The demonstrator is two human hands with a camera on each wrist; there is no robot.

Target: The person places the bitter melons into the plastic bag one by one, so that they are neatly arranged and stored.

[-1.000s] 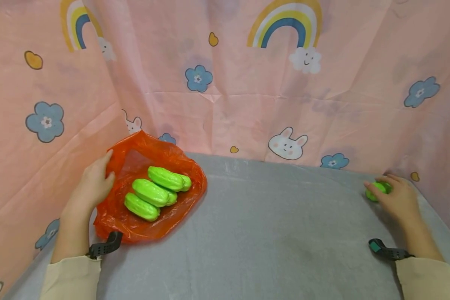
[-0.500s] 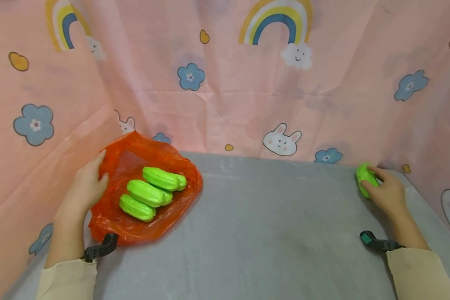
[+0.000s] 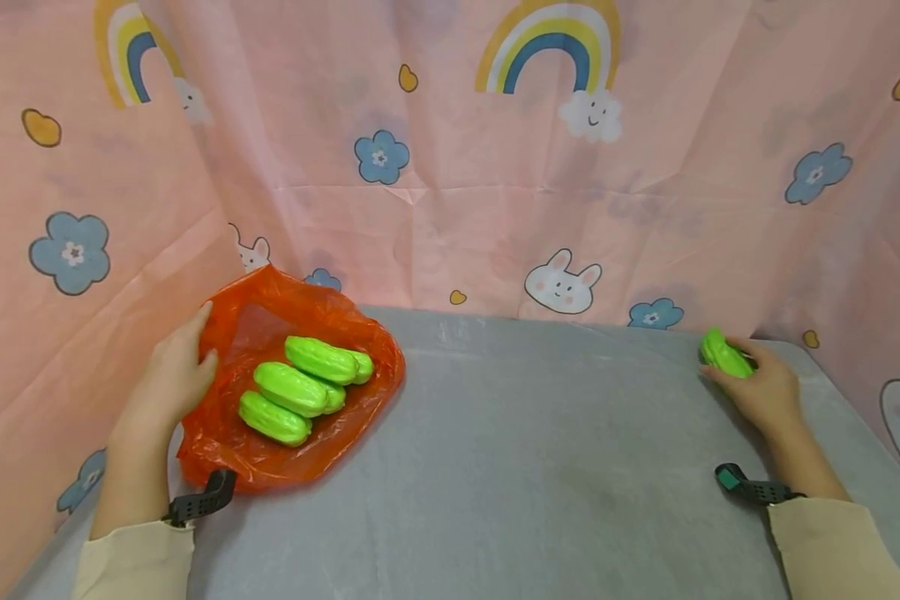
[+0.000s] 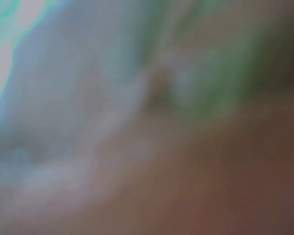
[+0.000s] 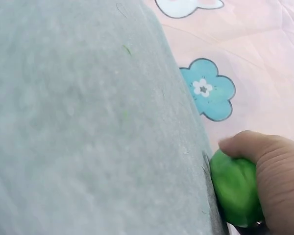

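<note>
In the head view, an orange-red plastic bag [image 3: 367,425] lies spread on the left side of the table, its mouth facing up. Several bright green, plump, ridged cucumber-like vegetables [image 3: 292,389] lie inside it. My left hand [image 3: 171,375] holds the bag's left rim, thumb over the inner side; its other fingers are mostly hidden. At the far right, my right hand [image 3: 767,387] grips one more green cucumber-like vegetable [image 3: 726,357] between thumb and fingers. The right wrist view shows its rounded end [image 5: 235,188] under my thumb [image 5: 245,146]. The left wrist view is too blurred to make out.
A grey cloth-covered table [image 3: 525,450] stretches between the hands. Pink patterned curtain [image 3: 450,208] walls stand at its back and on both sides. The bag's left side lies close to the left curtain.
My right hand has lifted the green cucumber-like vegetable and moved slightly left with it, turning it. The view has shifted a little. My left hand stays at the bag's rim.
</note>
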